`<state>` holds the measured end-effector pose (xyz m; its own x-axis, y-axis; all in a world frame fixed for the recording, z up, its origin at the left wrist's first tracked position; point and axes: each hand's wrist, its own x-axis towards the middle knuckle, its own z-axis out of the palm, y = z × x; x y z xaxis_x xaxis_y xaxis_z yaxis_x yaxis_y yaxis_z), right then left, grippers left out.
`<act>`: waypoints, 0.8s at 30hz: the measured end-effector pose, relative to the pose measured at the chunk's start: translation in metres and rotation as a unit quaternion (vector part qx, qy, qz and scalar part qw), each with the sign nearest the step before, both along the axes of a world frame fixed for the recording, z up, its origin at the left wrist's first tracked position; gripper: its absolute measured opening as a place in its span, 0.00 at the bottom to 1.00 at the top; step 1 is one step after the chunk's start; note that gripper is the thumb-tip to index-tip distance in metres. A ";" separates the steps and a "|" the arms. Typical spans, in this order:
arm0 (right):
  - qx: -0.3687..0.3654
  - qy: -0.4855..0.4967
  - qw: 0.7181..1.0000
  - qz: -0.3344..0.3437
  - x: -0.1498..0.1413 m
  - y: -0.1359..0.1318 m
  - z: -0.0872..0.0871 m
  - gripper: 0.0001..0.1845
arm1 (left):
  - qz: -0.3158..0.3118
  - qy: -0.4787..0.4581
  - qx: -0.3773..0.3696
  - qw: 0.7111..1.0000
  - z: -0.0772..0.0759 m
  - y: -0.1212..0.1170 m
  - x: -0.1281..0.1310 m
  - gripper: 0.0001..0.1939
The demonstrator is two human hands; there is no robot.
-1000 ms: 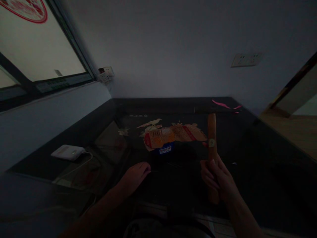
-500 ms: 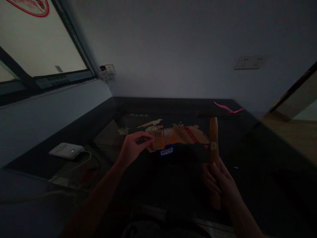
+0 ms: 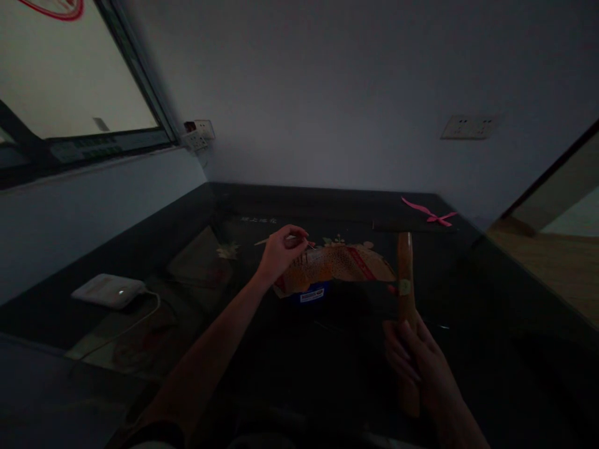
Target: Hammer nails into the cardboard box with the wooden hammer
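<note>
"How is the left hand shaped?"

"Thumb and fingertips are drawn together in a pinch, with the other fingers curled. A small thin item shows at the fingertips, too dim to identify."

"Where is that, exactly?"

"Over the left part of the patterned packaging, a brownish piece with red bands. Whether the hand touches it, I can't tell. The packaging lies by a blue box, which shows just below its near edge (the room is so dark that the box's lower part melts into the table)."

"And the right hand?"

"Closed around the wooden handle of a hammer, below its pale oval label. The handle stands roughly upright in the grip, its lower end showing beneath the hand. A long dark head seems to cross the top, though it barely stands out. The upper handle is just beside the packaging's right end; I can't tell whether they touch."

"Anything farther off?"

"A pink ribbon lies toward the far right corner. A white device is on the left, well apart from both hands, with a white cable running from it."
</note>
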<state>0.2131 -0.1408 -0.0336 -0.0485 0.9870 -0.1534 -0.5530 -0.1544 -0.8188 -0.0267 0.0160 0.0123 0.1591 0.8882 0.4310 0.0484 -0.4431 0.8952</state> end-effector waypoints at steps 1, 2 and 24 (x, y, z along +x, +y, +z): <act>-0.001 0.006 1.000 0.003 0.000 0.000 0.000 0.25 | 0.006 0.014 0.010 1.000 -0.002 -0.002 0.001 0.06; -0.003 0.010 1.000 0.005 0.000 0.000 0.000 0.25 | 0.016 0.036 0.023 0.999 -0.003 -0.005 0.002 0.07; 0.029 -0.202 0.979 0.026 0.003 0.003 0.024 0.31 | 0.056 0.201 0.095 0.973 -0.018 -0.009 0.003 0.06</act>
<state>0.2161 -0.1374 -0.0097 -0.0467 0.9923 -0.1143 -0.1751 -0.1208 -0.9771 -0.0232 0.0071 -0.0054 0.2554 0.8198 0.5125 0.4347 -0.5708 0.6966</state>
